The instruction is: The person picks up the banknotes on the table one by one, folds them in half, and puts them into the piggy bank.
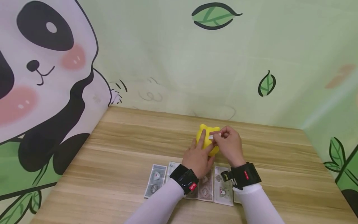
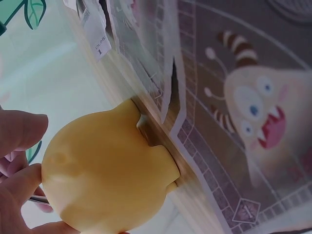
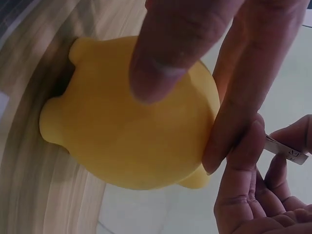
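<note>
Left hand (image 1: 197, 158), fingers spread, braces yellow figure (image 2: 105, 170) on table (image 1: 126, 140); right hand (image 1: 230, 146) pinches folded slip (image 3: 288, 151) near figure's top. Apparent step: lining up slip; next move calls for steady figure, firm pinch.

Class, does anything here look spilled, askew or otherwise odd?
Nothing clearly stands out. The yellow figure stands on its feet on the table, the play banknotes lie in a row, and no spill shows. The arms partly hide some.
</note>
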Demonstrator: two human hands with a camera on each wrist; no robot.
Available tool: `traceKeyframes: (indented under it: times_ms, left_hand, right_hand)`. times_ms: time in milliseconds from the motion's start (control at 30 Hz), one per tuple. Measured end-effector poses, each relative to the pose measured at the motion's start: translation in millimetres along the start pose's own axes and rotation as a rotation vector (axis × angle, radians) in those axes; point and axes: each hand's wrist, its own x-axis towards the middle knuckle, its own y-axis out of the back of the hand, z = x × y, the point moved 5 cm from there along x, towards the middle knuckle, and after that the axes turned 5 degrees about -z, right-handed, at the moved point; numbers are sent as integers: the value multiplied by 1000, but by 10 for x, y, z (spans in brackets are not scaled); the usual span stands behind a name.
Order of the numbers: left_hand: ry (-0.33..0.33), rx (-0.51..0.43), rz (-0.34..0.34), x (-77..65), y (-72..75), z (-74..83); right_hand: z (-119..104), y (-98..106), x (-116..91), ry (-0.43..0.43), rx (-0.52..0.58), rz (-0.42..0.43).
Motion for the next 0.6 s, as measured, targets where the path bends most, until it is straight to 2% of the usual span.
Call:
traceKeyframes:
  times_ms: [300, 467, 600]
  left_hand:
    - [0, 4, 10, 5, -17, -1]
    - [-4, 11, 28, 4, -25, -9]
    - [-8, 2, 42, 3, -19, -14]
  right_hand:
    - [-13, 48, 55, -25, -67, 1]
    - [-7, 27, 89, 8, -133, 15]
    - [-16, -14, 95, 55, -227, 61]
